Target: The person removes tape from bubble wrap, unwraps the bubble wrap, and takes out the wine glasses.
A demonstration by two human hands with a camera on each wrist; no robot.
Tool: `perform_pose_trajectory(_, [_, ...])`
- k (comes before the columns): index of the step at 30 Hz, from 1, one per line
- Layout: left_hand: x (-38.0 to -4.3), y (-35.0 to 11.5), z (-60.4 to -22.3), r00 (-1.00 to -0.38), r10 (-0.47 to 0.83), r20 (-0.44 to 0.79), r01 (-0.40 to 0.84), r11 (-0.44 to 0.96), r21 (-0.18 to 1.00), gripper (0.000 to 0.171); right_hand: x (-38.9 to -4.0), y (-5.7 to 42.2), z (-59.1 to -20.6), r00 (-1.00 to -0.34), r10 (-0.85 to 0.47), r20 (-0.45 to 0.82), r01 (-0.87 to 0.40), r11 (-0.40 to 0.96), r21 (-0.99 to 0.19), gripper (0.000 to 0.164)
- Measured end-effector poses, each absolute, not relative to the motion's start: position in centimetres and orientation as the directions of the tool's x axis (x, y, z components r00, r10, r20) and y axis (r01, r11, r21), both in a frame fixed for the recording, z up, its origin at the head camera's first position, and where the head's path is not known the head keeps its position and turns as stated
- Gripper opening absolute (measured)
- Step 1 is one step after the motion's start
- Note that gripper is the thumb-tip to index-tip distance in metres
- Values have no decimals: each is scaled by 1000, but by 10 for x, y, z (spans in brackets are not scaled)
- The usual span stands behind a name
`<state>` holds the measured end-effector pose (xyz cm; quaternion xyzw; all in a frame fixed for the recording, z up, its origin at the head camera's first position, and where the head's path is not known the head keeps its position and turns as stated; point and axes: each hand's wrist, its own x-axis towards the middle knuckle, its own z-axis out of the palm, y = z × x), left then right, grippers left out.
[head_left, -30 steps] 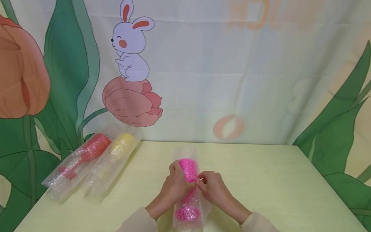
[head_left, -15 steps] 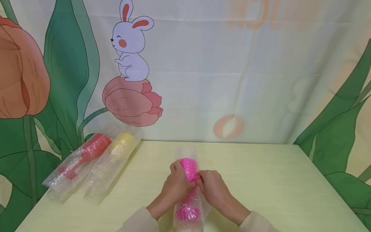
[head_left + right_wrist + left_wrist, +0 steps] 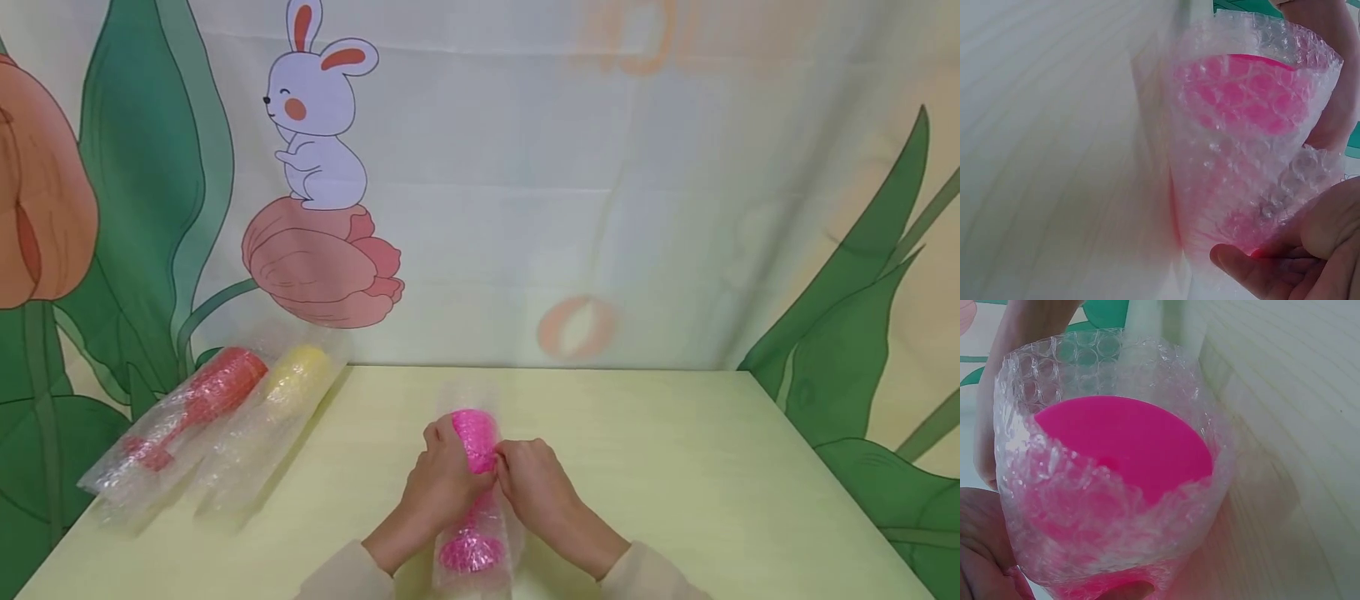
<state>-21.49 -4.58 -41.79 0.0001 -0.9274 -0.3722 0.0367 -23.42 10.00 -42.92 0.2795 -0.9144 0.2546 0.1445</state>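
Observation:
A bright pink goblet [image 3: 474,429], wrapped in clear bubble wrap [image 3: 456,580], lies on the table at front centre with its bowl pointing away from me. My left hand [image 3: 442,471] grips the wrapped goblet from the left, around the lower bowl. On the other side, my right hand [image 3: 536,479] pinches the edge of the bubble wrap, thumb against fingers. In the left wrist view the open mouth of the pink goblet [image 3: 1129,437] shows inside the wrap, which stands past its rim. In the right wrist view a loose flap of bubble wrap [image 3: 1300,178] runs toward my right fingers.
A red goblet [image 3: 225,383] and a yellow goblet [image 3: 300,371], each in bubble wrap, lie side by side at the table's left edge. The pale table [image 3: 660,467] ends at a printed curtain [image 3: 480,167] with a rabbit and tulips.
My right hand has moved up a little along the wrap and its fingers have drawn in tighter. My left hand keeps its hold. The head view has turned slightly right.

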Motion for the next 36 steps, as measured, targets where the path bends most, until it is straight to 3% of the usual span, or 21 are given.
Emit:
perform_pose_trajectory(3, [-215,-49,-419,-997,-22,80,39,721,692,91,-232,96,-426,-806,-416,422,-574,722,-386,28])
perform_pose_trajectory(10, [-215,-49,-419,-996,-22,84,43,718,695,90,-231,88,-413,-809,-391,439,-564,728,-389,9])
perform_pose_trajectory(15, [-215,-50,-419,-996,-24,84,41,722,690,88,-233,85,-411,-821,-382,424,-551,726,-413,11])
perform_pose_trajectory(27, [-216,-53,-418,-998,-11,57,31,730,683,85,-240,87,-406,-909,-303,287,-418,651,-634,19])
perform_pose_trajectory(36, [-219,-54,-415,-998,-60,34,-25,775,631,80,-244,93,-406,-945,-250,211,-319,562,-763,13])
